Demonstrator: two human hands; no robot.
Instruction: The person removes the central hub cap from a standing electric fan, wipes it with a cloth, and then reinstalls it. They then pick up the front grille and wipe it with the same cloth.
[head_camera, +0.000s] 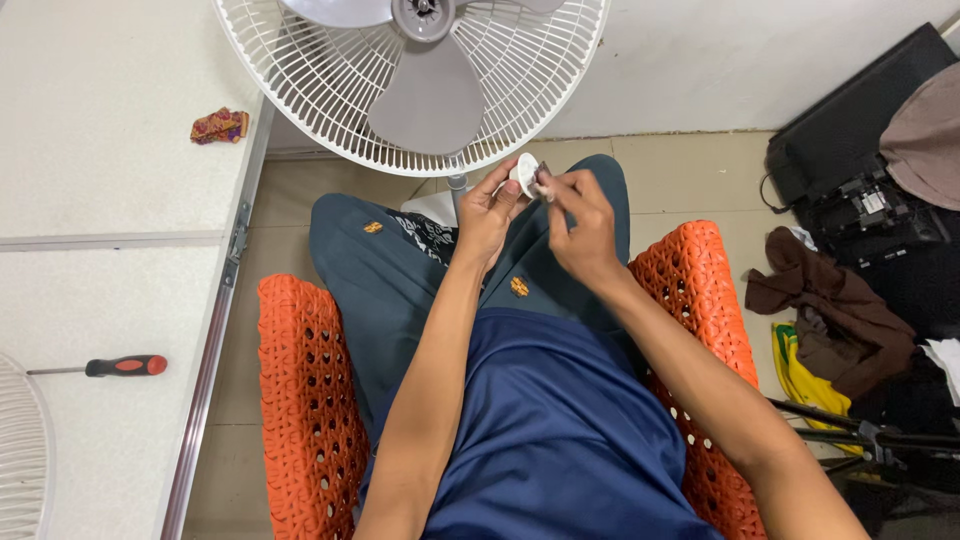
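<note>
My left hand holds a small white plastic cap-like part at its fingertips, just below the white fan. My right hand pinches a small dark piece against that white part. Both hands are raised over my lap, close together and touching the same part. The white fan stands in front of me with its front grille open, grey blades showing. I am seated on an orange perforated plastic chair.
A white table lies at the left, with a red-and-black screwdriver, a crumpled coloured cloth and part of a white fan grille. At the right are brown and yellow clothes, a black case and tripod legs.
</note>
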